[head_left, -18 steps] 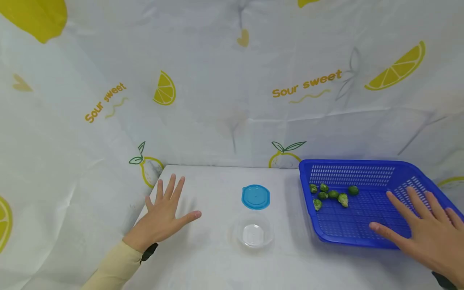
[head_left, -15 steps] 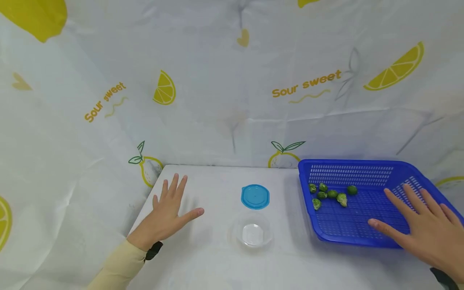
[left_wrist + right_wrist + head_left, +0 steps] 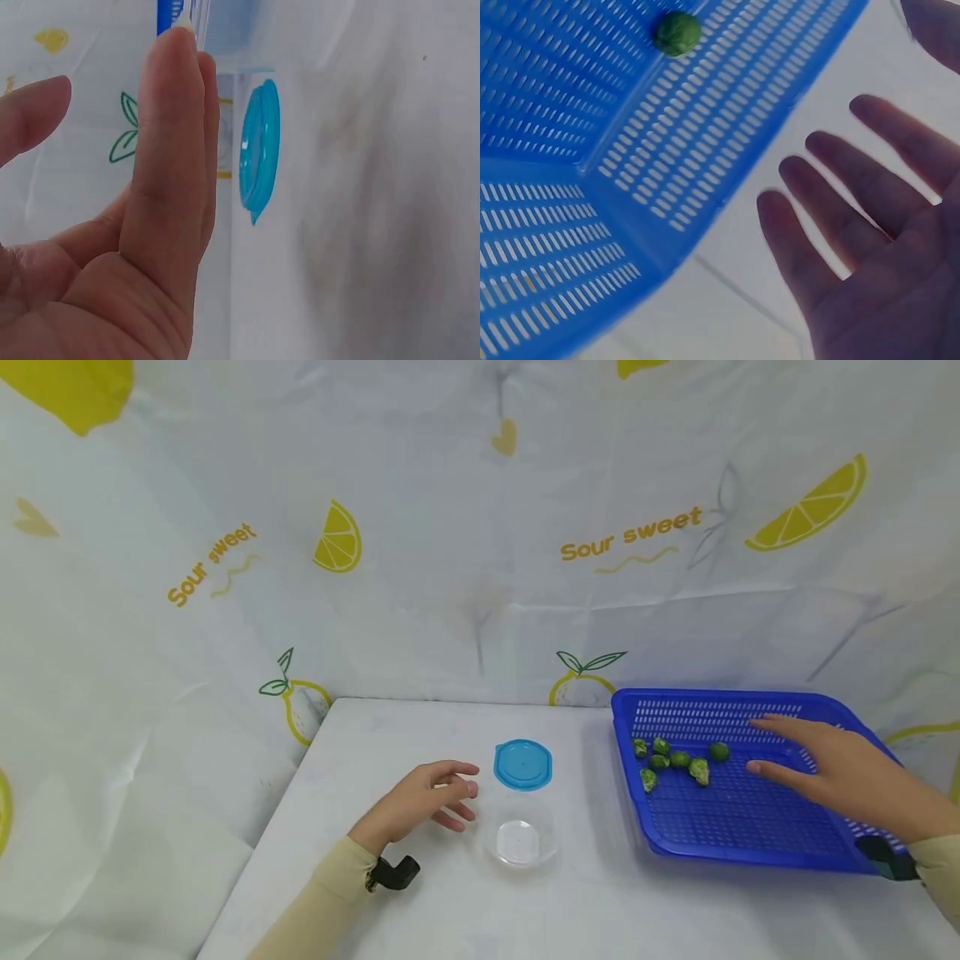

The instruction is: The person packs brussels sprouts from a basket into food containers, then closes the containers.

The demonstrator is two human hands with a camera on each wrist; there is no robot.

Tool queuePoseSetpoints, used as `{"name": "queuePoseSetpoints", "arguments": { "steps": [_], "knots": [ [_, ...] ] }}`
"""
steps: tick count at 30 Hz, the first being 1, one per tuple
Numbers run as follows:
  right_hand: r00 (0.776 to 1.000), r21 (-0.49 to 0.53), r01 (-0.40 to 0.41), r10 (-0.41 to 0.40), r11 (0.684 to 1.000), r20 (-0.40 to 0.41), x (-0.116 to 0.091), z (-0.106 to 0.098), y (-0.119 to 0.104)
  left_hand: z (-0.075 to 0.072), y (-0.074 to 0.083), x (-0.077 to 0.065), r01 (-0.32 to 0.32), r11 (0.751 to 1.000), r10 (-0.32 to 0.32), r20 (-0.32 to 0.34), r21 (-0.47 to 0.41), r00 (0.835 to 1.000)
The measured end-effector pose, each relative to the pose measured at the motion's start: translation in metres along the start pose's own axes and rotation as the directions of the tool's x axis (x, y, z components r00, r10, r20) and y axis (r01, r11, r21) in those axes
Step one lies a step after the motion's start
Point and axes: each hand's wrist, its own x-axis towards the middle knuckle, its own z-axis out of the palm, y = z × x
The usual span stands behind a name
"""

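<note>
White table (image 3: 420, 902), sprouts (image 3: 678, 761) in basket (image 3: 750, 852)

- The blue basket (image 3: 750, 852) is perforated plastic with a slight gloss, its wall and floor slotted all over.
- The sprouts (image 3: 678, 762) inside the basket look leafy and matt.
- The blue lid (image 3: 522, 765), left of the basket, is smooth, faintly shiny plastic.
- The clear bowl (image 3: 519, 844), just in front of the lid, is transparent glossy plastic.
- The table cover (image 3: 420, 902) under the basket is smooth, matt and white.
- The lemon-print backdrop (image 3: 450, 527) behind the basket is a creased sheet with a soft sheen.
</note>
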Motion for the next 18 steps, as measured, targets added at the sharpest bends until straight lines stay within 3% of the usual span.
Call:
{"name": "queuePoseSetpoints", "arguments": {
  "steps": [4,10,18],
  "knots": [
    [1.000,0.045,0.028,-0.027,0.999,-0.012,0.008,-0.001,0.014,0.009,-0.005,0.012,0.049,0.996,-0.042,0.090,-0.080,0.995],
    [0.997,0.181,0.008,-0.022,0.983,0.080,0.029,0.008,0.029,0.018,-0.016,0.015,0.087,0.990,-0.072,0.126,-0.114,0.989],
    [0.991,0.245,0.019,-0.050,0.969,0.122,0.055,0.025,0.040,0.022,-0.015,0.016,0.095,0.978,-0.063,0.174,-0.186,0.983]
  ]
}}
